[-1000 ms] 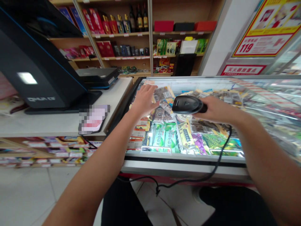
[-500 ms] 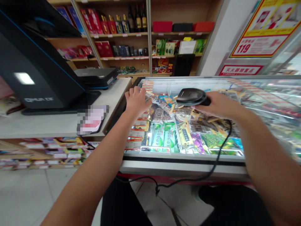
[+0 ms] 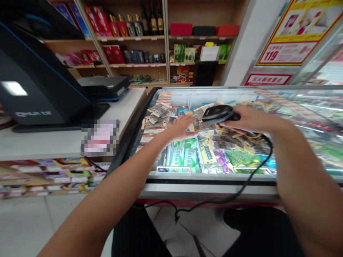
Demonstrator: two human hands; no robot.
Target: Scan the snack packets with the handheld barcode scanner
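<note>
My right hand [image 3: 249,119] is wrapped round the handle of a black handheld barcode scanner [image 3: 218,113], whose head points left over the freezer's glass top. From the handle a black cable [image 3: 257,166] loops down past the front edge. My left hand [image 3: 183,127] reaches in just left of the scanner, fingers stretched out and thumb apart, at brown snack packets [image 3: 206,126] lying below the scanner head. Whether its fingertips touch a packet I cannot make out. A small pile of similar snack packets [image 3: 158,114] lies on the glass to the left of this hand.
Green ice-cream packs [image 3: 178,155] show through the freezer top. At left, a white counter [image 3: 128,110] carries a black checkout terminal [image 3: 53,92], a scale [image 3: 104,85] and a blurred-out phone [image 3: 99,137]. Shelves [image 3: 134,38] with bottles and boxes stand behind.
My left hand has moved right, from the left part of the glass to beside the scanner. The packet pile at left is now uncovered. The scanner stays in my right hand.
</note>
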